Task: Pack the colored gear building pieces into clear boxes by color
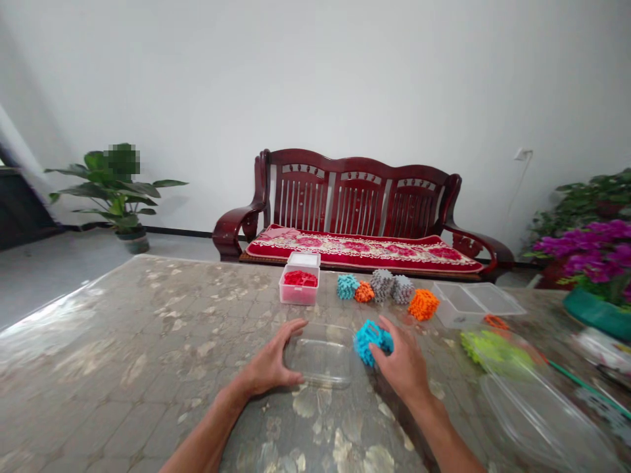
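Observation:
My left hand (274, 360) grips the left end of a clear, flat plastic box (320, 355) on the marble-patterned table (138, 341), thumb and fingers wrapped around its rim. My right hand (401, 360) is closed on a bright blue ball of interlocked plastic pieces (369, 338), holding it just right of the clear box at the table's height.
Farther back stand a lidded box of red pieces (299, 286), teal (348, 286), orange (364, 292), grey (391, 286) and larger orange (423, 304) balls, and an open clear box (456, 305). Green pieces (488, 347) in clear plastic lie right. A wooden bench (355, 217) stands behind.

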`<state>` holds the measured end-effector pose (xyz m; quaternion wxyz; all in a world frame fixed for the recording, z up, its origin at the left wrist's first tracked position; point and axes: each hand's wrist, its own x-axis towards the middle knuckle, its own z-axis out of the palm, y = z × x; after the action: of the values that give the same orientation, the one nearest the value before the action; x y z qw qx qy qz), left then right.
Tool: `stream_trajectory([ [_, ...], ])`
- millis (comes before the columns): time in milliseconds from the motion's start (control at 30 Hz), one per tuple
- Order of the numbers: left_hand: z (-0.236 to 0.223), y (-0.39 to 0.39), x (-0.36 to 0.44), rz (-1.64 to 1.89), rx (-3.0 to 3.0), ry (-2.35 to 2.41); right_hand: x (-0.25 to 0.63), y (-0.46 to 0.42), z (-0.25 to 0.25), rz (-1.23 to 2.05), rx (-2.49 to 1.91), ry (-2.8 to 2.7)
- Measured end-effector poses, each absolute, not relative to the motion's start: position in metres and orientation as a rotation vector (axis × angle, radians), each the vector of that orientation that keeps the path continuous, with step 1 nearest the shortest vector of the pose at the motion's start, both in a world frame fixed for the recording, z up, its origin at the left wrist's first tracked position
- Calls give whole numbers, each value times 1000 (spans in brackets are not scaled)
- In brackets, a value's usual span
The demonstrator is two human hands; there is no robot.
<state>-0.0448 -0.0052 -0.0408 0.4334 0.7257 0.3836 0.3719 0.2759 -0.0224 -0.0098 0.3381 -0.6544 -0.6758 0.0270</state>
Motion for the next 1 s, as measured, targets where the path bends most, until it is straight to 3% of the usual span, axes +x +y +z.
stream_trajectory([
  [300,-32,-17,-29,899,1741,909,228,-50,28,368,-1468,-2065],
  [633,-35,-20,-24,914,1750,907,187,-38,25,495,-1356,-2253],
  [1000,-32,-20,-23,873,1698,917,262,-10,17,142,-1830,-1895],
])
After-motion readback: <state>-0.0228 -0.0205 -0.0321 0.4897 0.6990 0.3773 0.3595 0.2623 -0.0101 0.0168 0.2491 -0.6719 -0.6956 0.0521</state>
